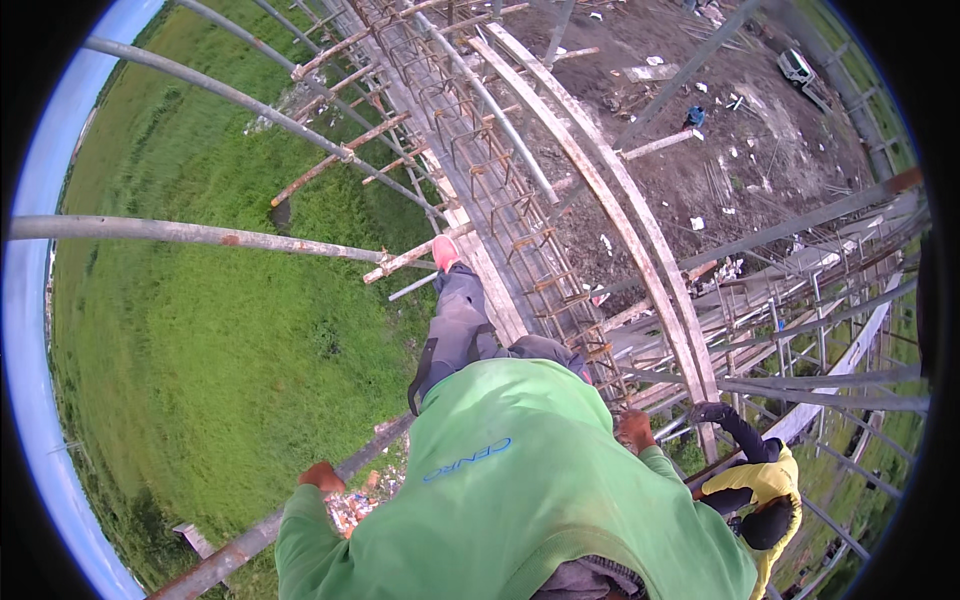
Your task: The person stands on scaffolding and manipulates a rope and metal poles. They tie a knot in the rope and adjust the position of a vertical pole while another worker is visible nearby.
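Observation:
My left hand (322,477), at the end of a green sleeve, is closed round a rusty scaffold pipe (240,548) that slants up from the lower left. My right hand (634,430) is curled beside the rebar cage (540,270), near its close end; its fingers are partly hidden, and what they hold cannot be made out. The cage, with rusty stirrups, runs along the narrow formwork away from me. One foot in a red shoe (445,252) is stretched forward onto a short crossbar (415,254) at the left edge of the boards (490,275).
Tall green grass (220,350) lies far below on the left. Long grey scaffold pipes (190,232) cross overhead and sideways. Two long curved planks (640,230) end near a co-worker in yellow (775,480). Down on bare soil are another person (694,117) and a white truck (797,68).

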`<action>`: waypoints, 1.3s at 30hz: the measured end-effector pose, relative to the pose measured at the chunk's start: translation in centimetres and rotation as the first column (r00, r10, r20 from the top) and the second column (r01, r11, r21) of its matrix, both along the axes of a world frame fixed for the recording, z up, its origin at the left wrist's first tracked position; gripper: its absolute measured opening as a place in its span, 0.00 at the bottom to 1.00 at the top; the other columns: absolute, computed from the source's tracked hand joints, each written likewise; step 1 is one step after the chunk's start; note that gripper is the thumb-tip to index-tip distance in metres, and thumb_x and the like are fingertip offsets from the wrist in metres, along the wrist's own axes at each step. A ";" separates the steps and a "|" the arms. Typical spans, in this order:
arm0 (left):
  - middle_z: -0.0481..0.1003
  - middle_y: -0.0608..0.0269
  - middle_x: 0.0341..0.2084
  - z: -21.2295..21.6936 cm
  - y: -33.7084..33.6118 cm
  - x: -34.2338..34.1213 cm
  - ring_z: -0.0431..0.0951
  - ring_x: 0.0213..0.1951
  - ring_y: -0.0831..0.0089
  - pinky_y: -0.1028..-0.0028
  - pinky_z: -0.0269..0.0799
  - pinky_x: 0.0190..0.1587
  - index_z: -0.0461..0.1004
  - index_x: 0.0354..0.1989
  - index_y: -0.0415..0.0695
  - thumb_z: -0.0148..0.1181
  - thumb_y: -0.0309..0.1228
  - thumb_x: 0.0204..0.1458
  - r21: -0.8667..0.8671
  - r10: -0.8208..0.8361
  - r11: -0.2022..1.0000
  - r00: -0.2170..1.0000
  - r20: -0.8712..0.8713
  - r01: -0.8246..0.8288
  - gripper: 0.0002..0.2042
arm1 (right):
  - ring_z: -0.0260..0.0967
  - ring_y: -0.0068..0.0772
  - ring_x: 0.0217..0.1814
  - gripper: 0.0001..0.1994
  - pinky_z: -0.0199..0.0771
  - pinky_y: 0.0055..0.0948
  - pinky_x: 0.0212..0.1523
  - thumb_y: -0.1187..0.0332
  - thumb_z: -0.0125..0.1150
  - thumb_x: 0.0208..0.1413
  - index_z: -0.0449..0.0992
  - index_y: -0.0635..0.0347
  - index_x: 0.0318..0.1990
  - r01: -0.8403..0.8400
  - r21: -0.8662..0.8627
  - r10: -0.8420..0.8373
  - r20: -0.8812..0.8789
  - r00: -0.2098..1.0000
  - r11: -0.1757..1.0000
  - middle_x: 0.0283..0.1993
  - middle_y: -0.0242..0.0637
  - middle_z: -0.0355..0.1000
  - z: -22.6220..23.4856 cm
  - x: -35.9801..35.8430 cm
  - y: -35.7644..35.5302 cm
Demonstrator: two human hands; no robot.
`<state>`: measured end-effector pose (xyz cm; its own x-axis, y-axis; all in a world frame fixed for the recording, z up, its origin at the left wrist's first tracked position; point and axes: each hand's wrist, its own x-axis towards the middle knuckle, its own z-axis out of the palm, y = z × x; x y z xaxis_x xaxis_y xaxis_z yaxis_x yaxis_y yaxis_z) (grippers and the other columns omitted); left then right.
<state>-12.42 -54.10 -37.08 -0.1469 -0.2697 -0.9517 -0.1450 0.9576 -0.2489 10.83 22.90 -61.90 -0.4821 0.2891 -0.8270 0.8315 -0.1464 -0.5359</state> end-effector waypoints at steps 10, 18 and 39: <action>0.81 0.44 0.37 -7.7 -9.0 5.3 0.83 0.41 0.54 0.59 0.78 0.42 0.81 0.38 0.36 0.74 0.47 0.36 0.191 -0.016 0.981 0.989 -0.147 0.044 0.26 | 0.64 0.18 0.21 0.09 0.64 0.23 0.20 0.64 0.54 0.65 0.76 0.60 0.38 0.266 0.317 -0.166 -0.309 0.936 0.910 0.24 0.27 0.68 5.2 -35.5 4.3; 0.81 0.57 0.40 -5.7 -3.2 -3.3 0.80 0.42 0.59 0.57 0.76 0.44 0.74 0.53 0.40 0.69 0.52 0.50 0.459 0.853 0.423 0.172 -0.492 -0.781 0.30 | 0.79 0.49 0.45 0.16 0.75 0.42 0.49 0.59 0.59 0.58 0.82 0.63 0.44 -0.407 0.621 0.652 -0.231 0.722 0.670 0.39 0.53 0.80 7.2 -64.5 -2.5; 0.76 0.57 0.34 20.6 -13.5 -52.7 0.75 0.36 0.65 0.64 0.71 0.39 0.76 0.40 0.39 0.66 0.52 0.50 0.863 0.518 0.469 -0.850 -0.097 0.188 0.25 | 0.73 0.27 0.35 0.16 0.74 0.31 0.39 0.62 0.58 0.62 0.79 0.68 0.48 -0.176 0.376 0.351 -0.470 0.810 0.910 0.33 0.36 0.76 16.4 -94.4 -2.6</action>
<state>-65.17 -67.59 -16.48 -0.3939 -0.8834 0.2538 0.1804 0.1965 0.9638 -83.58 20.35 -45.51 -0.9041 0.2768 -0.3255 0.3995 0.2773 -0.8738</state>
